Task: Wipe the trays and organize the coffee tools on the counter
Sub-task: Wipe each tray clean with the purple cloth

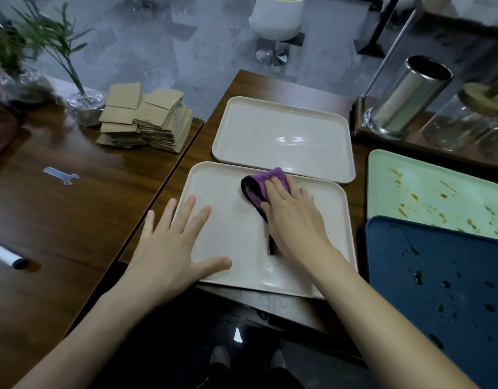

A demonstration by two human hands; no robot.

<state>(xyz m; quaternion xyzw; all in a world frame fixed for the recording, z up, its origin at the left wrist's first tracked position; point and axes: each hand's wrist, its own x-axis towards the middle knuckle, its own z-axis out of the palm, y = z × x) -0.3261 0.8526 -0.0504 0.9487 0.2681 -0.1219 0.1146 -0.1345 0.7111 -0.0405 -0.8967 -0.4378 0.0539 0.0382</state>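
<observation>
Squarely under flat right fingers [275, 189], purple cloth [254, 189] (on cream tray [236, 242]), left fingers [186, 211] splayed

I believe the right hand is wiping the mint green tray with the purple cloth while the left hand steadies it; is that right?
Not quite: in the head view the right hand is wiping the near cream tray with the purple cloth while the left hand steadies it.
</observation>
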